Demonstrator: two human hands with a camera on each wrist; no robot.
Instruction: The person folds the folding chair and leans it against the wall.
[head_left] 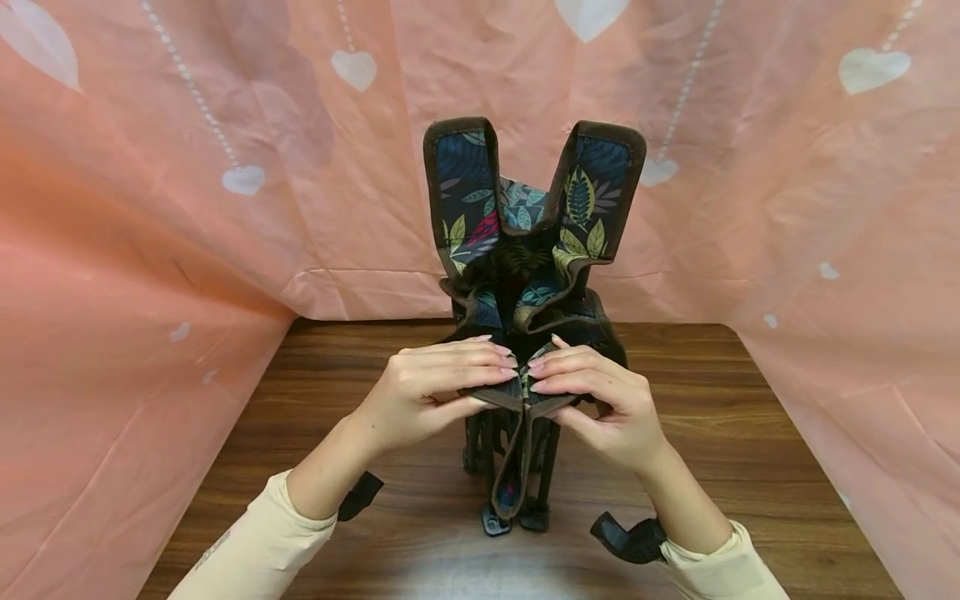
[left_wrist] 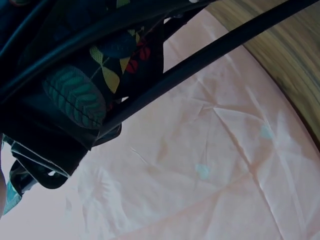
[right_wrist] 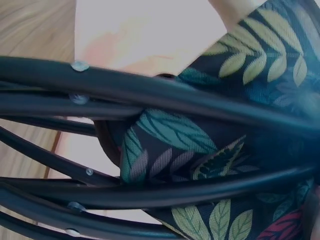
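At the centre of the frame the left hand and right hand each pinch the near fabric edge of a folded leaf-print chair – standing upright on the wooden table – apparently to steady it.

**Our two hands are meeting in the middle**

We are bringing both forearms inward, in cream sleeves. Our left hand and right hand are facing each other, fingertips almost touching, fingers curling and pinching something between thumb and fingers.
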